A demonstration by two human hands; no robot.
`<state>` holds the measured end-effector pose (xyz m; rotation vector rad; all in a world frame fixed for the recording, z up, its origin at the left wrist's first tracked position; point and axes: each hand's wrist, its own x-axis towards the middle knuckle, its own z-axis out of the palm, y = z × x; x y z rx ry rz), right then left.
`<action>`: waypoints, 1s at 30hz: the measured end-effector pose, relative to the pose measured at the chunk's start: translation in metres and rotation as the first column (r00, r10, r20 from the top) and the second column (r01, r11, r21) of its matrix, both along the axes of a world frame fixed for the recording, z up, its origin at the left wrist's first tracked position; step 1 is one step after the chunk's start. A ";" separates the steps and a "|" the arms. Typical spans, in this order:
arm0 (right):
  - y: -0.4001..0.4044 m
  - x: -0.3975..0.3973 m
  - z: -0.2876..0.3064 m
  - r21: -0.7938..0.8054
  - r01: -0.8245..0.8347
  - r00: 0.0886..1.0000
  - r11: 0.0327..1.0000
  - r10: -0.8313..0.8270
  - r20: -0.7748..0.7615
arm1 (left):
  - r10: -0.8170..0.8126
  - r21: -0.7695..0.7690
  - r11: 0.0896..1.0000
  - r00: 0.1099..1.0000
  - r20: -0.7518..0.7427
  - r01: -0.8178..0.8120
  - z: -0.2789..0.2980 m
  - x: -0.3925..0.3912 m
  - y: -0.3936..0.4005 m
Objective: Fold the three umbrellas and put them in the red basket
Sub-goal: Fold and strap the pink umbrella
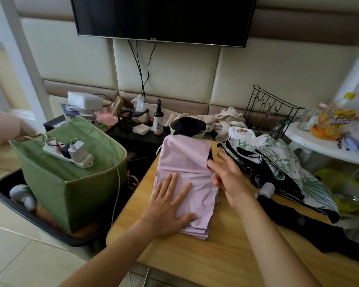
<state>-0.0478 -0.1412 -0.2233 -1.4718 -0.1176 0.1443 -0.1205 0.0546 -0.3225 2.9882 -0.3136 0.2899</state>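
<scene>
A pink umbrella lies collapsed on the wooden table, its canopy smoothed into flat folds. My left hand presses flat on its near part, fingers straight. My right hand touches the umbrella's right edge, fingers mostly extended; whether it pinches the fabric I cannot tell. A black and white leaf-print umbrella lies loose to the right, its pale handle showing. A black umbrella lies partly under it. No red basket is in view.
A green fabric box with a power strip on top stands left of the table in a black tray. Behind are a spray bottle, clothes, a wire rack and a white side table with snacks.
</scene>
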 end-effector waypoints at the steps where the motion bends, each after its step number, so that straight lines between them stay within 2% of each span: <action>1: 0.002 -0.001 0.001 0.000 0.008 0.999 1.000 -0.008 0.034 | -0.003 -0.004 1.000 1.000 0.001 0.003 0.000 0.000 0.000; 4: 0.008 -0.002 0.006 -0.064 0.007 0.989 0.998 0.002 0.148 | -0.010 -0.020 1.000 1.000 0.007 0.010 -0.001 0.000 0.000; 8: 0.009 -0.005 0.004 -0.267 0.059 0.948 0.962 0.030 0.316 | -0.013 -0.022 1.000 1.000 -0.004 0.013 -0.001 0.001 0.002; 13: 0.000 -0.015 -0.002 -0.327 0.073 0.919 0.942 0.064 0.390 | -0.017 -0.035 0.999 1.000 -0.010 0.017 -0.001 0.001 0.003; 18: -0.002 -0.021 0.000 -0.261 0.147 0.920 0.954 -0.035 0.390 | -0.011 -0.015 1.000 1.000 0.005 0.011 -0.001 -0.001 0.002; 24: 0.006 -0.022 0.012 -0.083 0.058 0.945 0.995 -0.028 0.326 | -0.006 -0.004 1.000 1.000 0.006 0.006 -0.001 -0.002 0.002; 30: 0.019 -0.014 0.019 0.022 -0.102 0.973 0.994 0.095 0.212 | -0.016 -0.022 1.000 1.000 -0.009 0.016 0.000 -0.002 0.002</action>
